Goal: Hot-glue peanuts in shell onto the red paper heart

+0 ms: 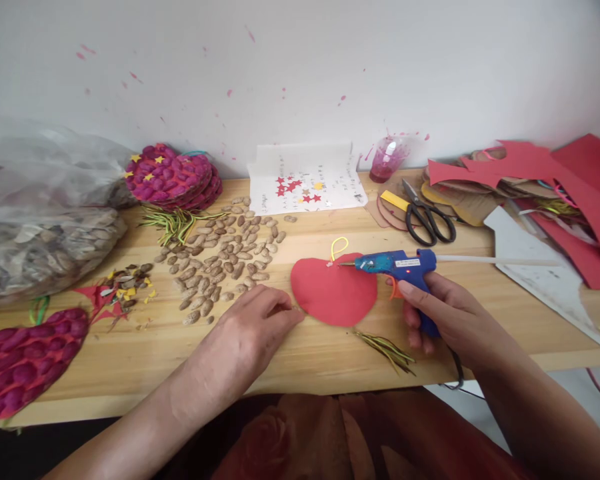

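A red apple-shaped cutout [334, 292] with a yellow loop [339, 246] at its top lies on the wooden table [300, 353]. My right hand [443, 310] grips a blue glue gun [397, 264], whose nozzle points left at the top of the cutout near the loop. A glue stick [495, 260] juts from the gun's back. My left hand [255, 327] rests on the table just left of the cutout, with its fingers curled and the tips at the cutout's left edge. Whether it pinches anything is hidden.
Peanut shells [225, 257] are scattered left of centre. Purple-covered red shapes lie at the back left [173, 175] and the front left [25, 360]. Plastic bags [40, 213] sit far left. Black scissors [427, 217], red paper [555, 180], a star sheet [305, 177], a pink cup [387, 159] and green strips [387, 348] are around.
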Action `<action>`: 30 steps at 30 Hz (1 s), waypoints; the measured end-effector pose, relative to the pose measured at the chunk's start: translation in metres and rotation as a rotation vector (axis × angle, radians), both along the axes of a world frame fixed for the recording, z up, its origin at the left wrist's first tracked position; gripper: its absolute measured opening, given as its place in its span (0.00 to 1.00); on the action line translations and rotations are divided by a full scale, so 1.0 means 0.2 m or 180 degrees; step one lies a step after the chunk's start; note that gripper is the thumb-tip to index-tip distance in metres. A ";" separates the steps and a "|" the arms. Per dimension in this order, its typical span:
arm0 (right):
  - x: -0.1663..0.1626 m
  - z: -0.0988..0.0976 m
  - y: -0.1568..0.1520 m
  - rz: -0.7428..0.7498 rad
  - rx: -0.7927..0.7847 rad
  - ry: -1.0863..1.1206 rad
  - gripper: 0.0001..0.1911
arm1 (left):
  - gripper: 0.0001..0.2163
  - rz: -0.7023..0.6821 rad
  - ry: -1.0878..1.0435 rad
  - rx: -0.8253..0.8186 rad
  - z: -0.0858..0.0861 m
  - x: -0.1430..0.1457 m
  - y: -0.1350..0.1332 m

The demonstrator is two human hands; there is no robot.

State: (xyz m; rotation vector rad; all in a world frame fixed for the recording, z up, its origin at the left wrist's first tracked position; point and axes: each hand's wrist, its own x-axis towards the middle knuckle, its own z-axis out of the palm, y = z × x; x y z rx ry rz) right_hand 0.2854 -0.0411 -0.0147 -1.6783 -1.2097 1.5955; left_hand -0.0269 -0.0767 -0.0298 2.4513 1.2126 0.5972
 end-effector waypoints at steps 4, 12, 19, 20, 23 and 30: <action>0.00 -0.01 -0.01 -0.0066 -0.0027 -0.0045 0.21 | 0.13 -0.0001 -0.0022 0.0067 -0.01 0.00 0.00; -0.02 -0.01 0.02 0.0038 0.0023 -0.0004 0.20 | 0.12 -0.0001 -0.0065 0.0000 -0.01 0.00 0.00; -0.02 0.03 -0.01 -0.0021 -0.0105 -0.0025 0.23 | 0.12 -0.0032 -0.0131 0.0019 -0.01 0.00 0.01; -0.02 0.04 -0.02 -0.0037 -0.0125 -0.0058 0.23 | 0.12 -0.0044 -0.0144 0.0021 -0.01 0.00 0.01; -0.03 0.05 -0.03 -0.0054 -0.0102 -0.0147 0.22 | 0.12 -0.0057 -0.0128 0.0011 -0.01 0.00 0.01; -0.02 0.00 0.02 0.0099 -0.0007 -0.0010 0.21 | 0.10 -0.0021 -0.0189 0.0004 -0.02 0.00 0.01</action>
